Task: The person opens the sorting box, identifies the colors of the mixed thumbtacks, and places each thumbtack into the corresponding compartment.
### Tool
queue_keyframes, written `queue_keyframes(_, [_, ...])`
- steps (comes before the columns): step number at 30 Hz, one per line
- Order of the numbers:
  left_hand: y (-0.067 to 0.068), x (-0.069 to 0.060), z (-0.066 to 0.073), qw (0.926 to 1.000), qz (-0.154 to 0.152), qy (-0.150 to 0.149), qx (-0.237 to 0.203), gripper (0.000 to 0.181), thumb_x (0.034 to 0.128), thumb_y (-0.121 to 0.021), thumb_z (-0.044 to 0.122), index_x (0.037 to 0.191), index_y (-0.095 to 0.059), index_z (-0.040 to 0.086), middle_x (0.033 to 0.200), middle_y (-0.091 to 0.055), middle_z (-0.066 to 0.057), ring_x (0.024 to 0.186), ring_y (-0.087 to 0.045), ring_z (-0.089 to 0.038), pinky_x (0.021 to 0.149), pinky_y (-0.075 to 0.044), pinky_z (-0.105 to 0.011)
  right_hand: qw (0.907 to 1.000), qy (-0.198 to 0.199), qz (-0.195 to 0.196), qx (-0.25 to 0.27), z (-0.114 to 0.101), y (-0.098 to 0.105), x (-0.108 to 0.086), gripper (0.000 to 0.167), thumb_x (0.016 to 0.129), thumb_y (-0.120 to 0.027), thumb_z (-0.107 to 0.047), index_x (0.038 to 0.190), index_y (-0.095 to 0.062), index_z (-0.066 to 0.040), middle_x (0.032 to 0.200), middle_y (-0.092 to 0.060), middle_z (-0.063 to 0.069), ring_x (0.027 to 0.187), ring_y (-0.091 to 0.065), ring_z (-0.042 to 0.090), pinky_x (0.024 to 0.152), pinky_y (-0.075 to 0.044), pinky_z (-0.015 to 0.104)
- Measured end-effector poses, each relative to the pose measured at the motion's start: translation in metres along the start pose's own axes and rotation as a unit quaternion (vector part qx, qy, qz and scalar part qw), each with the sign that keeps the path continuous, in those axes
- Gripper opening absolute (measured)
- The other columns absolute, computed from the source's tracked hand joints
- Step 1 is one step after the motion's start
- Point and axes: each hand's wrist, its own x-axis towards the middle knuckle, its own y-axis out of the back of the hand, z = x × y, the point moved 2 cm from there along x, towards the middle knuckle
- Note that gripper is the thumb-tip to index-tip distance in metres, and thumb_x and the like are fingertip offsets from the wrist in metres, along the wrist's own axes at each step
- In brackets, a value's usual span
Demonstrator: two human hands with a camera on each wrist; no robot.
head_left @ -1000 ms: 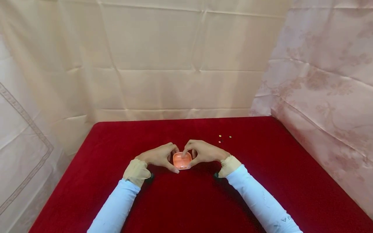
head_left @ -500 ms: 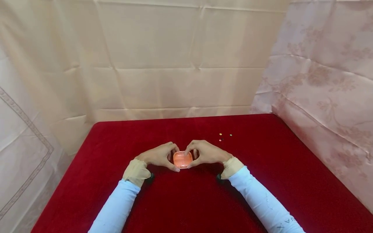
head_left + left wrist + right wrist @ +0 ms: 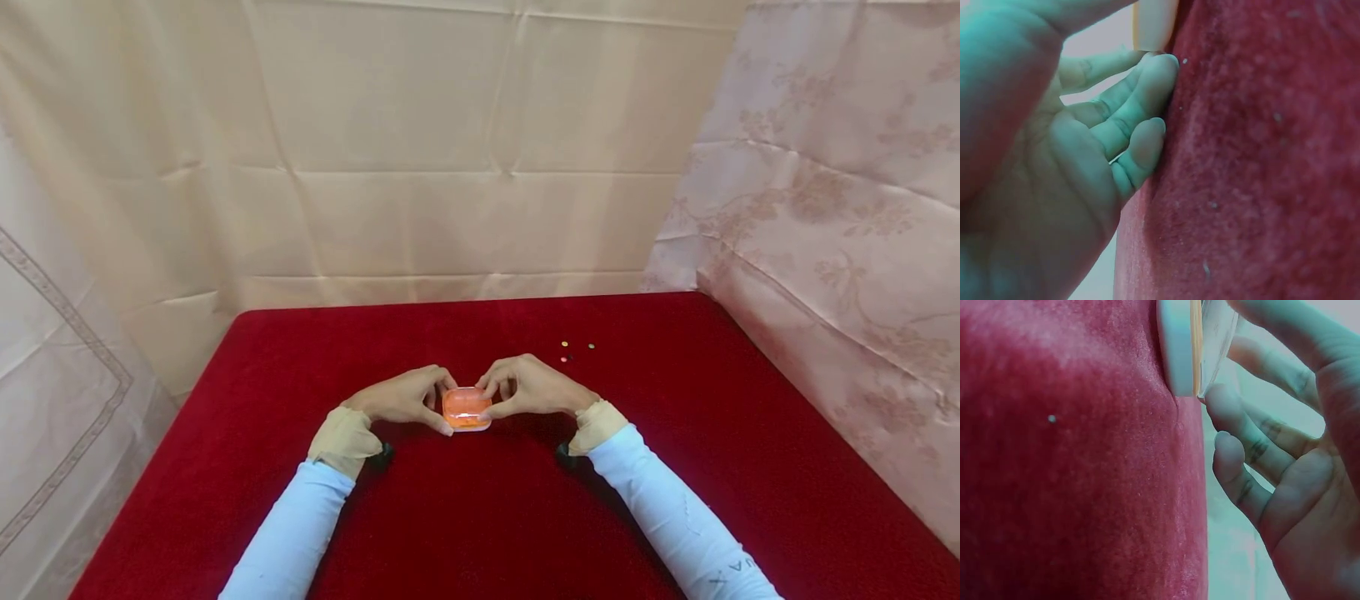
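A small orange box (image 3: 467, 407) with a white base lies on the red cloth in the head view, between both hands. My left hand (image 3: 405, 396) grips its left side, thumb at the front and fingers behind. On the right, my right hand (image 3: 536, 387) holds the clear lid over the box, thumb in front and index finger behind. The right wrist view shows the white base (image 3: 1175, 347), an orange rim, and the clear lid (image 3: 1215, 344) by the fingers. Only a corner of the box (image 3: 1154, 25) appears in the left wrist view, above the fingers.
Several tiny coloured discs lie beyond the right hand: a yellow disc (image 3: 565, 343), a green disc (image 3: 592, 346), a pink disc (image 3: 564, 360) and a dark one. The red-covered table (image 3: 465, 517) backs onto a beige curtain (image 3: 420, 167).
My right index finger, which was over the inside of the box, has drawn back to its right edge. Glare from the clear lid now shows across the box. The left hand keeps its grip.
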Motion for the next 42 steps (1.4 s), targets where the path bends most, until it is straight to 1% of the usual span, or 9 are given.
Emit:
queue_keyframes(5, [0.0001, -0.0035, 0.0013, 0.9999, -0.004, 0.010, -0.007, 0.061, 0.0762, -0.093, 0.039, 0.121, -0.059, 0.016, 0.104, -0.060, 0.001, 0.089, -0.056, -0.019, 0.076, -0.049, -0.034, 0.9998, 0.006, 0.012, 0.013, 0.0024, -0.0010, -0.0001, 0.015, 0.085, -0.088, -0.027, 0.096, -0.080, -0.021, 0.108, -0.071, -0.004, 0.076, -0.062, 0.012, 0.067, -0.052, 0.031])
queue_keyframes(7, [0.0002, -0.0037, 0.0014, 0.9999, -0.004, 0.012, -0.008, 0.061, 0.0755, -0.093, 0.041, 0.120, -0.059, 0.016, 0.104, -0.060, 0.001, 0.090, -0.056, -0.019, 0.076, -0.049, -0.035, 0.9996, 0.004, 0.018, 0.023, 0.0030, -0.0013, -0.0004, 0.017, 0.085, -0.088, -0.025, 0.097, -0.080, -0.018, 0.107, -0.071, -0.002, 0.077, -0.061, 0.014, 0.067, -0.052, 0.033])
queue_keyframes(12, [0.0002, -0.0024, 0.0000, 0.9998, -0.003, 0.019, -0.003, 0.063, 0.0742, -0.093, 0.043, 0.119, -0.059, 0.016, 0.102, -0.059, 0.000, 0.090, -0.056, -0.019, 0.077, -0.050, -0.036, 0.9988, 0.000, 0.026, 0.041, 0.0033, -0.0002, -0.0010, 0.019, 0.085, -0.087, -0.021, 0.101, -0.080, -0.015, 0.107, -0.073, 0.001, 0.079, -0.060, 0.015, 0.068, -0.051, 0.032])
queue_keyframes(15, [-0.0003, -0.0018, -0.0011, 0.9998, -0.002, 0.021, -0.003, 0.063, 0.0733, -0.094, 0.043, 0.117, -0.058, 0.017, 0.100, -0.060, 0.000, 0.088, -0.055, -0.019, 0.075, -0.050, -0.034, 0.9985, -0.002, 0.024, 0.049, 0.0041, 0.0011, -0.0014, 0.018, 0.087, -0.085, -0.021, 0.104, -0.080, -0.017, 0.107, -0.073, -0.002, 0.079, -0.060, 0.015, 0.070, -0.051, 0.030])
queue_keyframes(19, [-0.0008, -0.0011, -0.0012, 0.9998, -0.003, 0.017, -0.012, 0.061, 0.0743, -0.095, 0.036, 0.116, -0.057, 0.014, 0.098, -0.059, -0.002, 0.086, -0.055, -0.019, 0.073, -0.049, -0.032, 0.9981, -0.008, 0.025, 0.056, 0.0060, 0.0024, -0.0017, 0.017, 0.090, -0.083, -0.024, 0.106, -0.080, -0.019, 0.106, -0.073, -0.007, 0.079, -0.060, 0.015, 0.072, -0.051, 0.031])
queue_keyframes(25, [-0.0011, -0.0013, -0.0002, 0.9994, -0.007, 0.022, -0.024, 0.057, 0.0768, -0.094, 0.028, 0.115, -0.055, 0.011, 0.098, -0.058, -0.004, 0.087, -0.054, -0.020, 0.075, -0.047, -0.032, 0.9972, -0.031, 0.027, 0.062, 0.0063, 0.0022, -0.0019, 0.014, 0.093, -0.079, -0.030, 0.107, -0.079, -0.028, 0.101, -0.072, -0.010, 0.080, -0.058, 0.015, 0.072, -0.050, 0.031])
queue_keyframes(32, [-0.0026, -0.0013, -0.0002, 0.9990, -0.006, 0.033, -0.029, 0.061, 0.0748, -0.095, 0.035, 0.114, -0.054, 0.011, 0.097, -0.058, -0.005, 0.088, -0.053, -0.020, 0.076, -0.047, -0.033, 0.9915, -0.074, 0.041, 0.099, 0.0084, 0.0016, -0.0023, 0.010, 0.098, -0.073, -0.034, 0.105, -0.076, -0.028, 0.095, -0.071, -0.002, 0.076, -0.061, 0.018, 0.068, -0.056, 0.036])
queue_keyframes(39, [-0.0022, -0.0011, -0.0006, 0.9988, -0.006, 0.039, -0.031, 0.062, 0.0737, -0.095, 0.037, 0.112, -0.053, 0.013, 0.096, -0.057, -0.006, 0.088, -0.053, -0.020, 0.074, -0.047, -0.033, 0.9895, -0.082, 0.061, 0.103, 0.0086, 0.0013, -0.0009, 0.016, 0.098, -0.071, -0.041, 0.105, -0.076, -0.028, 0.096, -0.071, 0.006, 0.078, -0.061, 0.020, 0.068, -0.056, 0.037])
queue_keyframes(42, [-0.0021, -0.0015, -0.0008, 0.9987, -0.005, 0.043, -0.026, 0.062, 0.0728, -0.095, 0.038, 0.112, -0.053, 0.013, 0.095, -0.057, -0.006, 0.087, -0.054, -0.021, 0.074, -0.047, -0.034, 0.9876, -0.087, 0.069, 0.111, 0.0082, 0.0004, 0.0001, 0.018, 0.098, -0.071, -0.041, 0.105, -0.077, -0.025, 0.096, -0.071, 0.008, 0.079, -0.061, 0.020, 0.068, -0.056, 0.037])
